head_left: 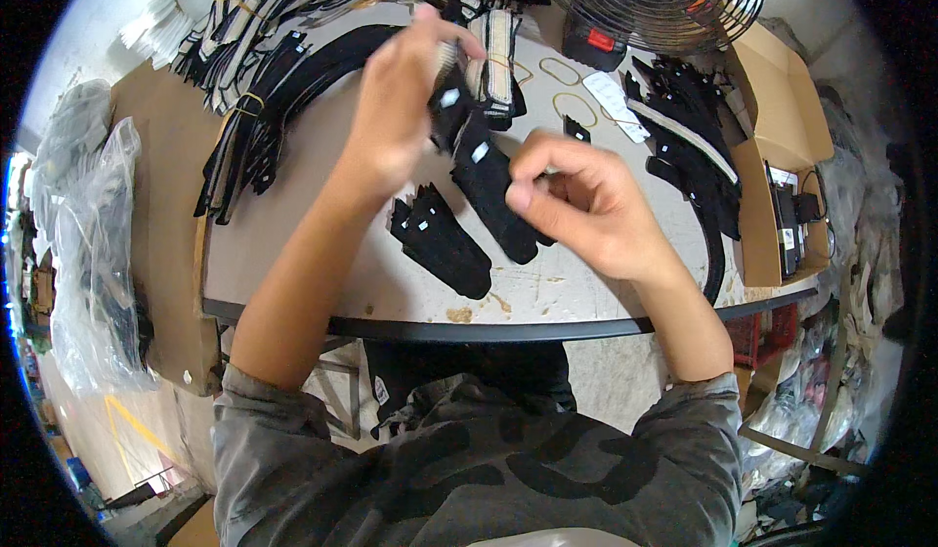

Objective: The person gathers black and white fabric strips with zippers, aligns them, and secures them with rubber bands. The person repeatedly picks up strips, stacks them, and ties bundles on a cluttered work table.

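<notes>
My left hand [399, 98] is raised over the table, slightly blurred, its fingers curled around the upper end of a black fabric strip [447, 117] with a white label. Lower and to the right, my right hand [591, 205] is closed, thumb against bent forefinger; what it pinches, if anything, is too small to make out. Just left of those fingertips lies a stack of black fabric pieces [500, 205], also white-labelled. Another black stack [445, 244] rests nearer the table's front edge. A banded bundle of cream-and-black strips [496, 63] sits beyond my hands.
Long bundled strips [283, 88] cover the back left. Loose rubber bands [559, 71] and a white paper slip [618, 107] lie back right, near a wire-caged fan [664, 0]. More black strips [689, 137] and an open cardboard box [767, 215] stand right.
</notes>
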Available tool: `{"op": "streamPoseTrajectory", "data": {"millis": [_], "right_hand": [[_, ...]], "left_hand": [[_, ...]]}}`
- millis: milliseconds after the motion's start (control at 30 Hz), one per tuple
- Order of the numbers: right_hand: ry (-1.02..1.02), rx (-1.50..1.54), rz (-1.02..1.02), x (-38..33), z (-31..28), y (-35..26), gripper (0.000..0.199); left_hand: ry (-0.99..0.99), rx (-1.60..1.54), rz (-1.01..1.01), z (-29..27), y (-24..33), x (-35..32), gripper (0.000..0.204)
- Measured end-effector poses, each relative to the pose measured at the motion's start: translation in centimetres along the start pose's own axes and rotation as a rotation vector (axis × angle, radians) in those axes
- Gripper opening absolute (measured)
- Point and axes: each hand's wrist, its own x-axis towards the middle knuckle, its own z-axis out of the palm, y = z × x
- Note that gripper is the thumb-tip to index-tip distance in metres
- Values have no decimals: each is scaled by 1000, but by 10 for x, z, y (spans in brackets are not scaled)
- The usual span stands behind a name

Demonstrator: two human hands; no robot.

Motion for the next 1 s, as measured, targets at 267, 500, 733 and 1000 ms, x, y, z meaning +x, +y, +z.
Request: {"op": "streamPoseTrajectory", "data": {"millis": [267,500,733,1000], "right_hand": [[-58,-707,-248,-2,12,9,11],[241,-542,-106,6,12,-11,22],[235,-510,-146,7,11,5,20],[236,-368,-18,7,10,3,26]], "left_hand": [[239,-253,-35,-10,20,3,50],[-13,-161,-133,26,8,-14,62],[-349,-409,-282,30,6,-24,50],[-477,-776,-210,15,-13,-23,36]]}}
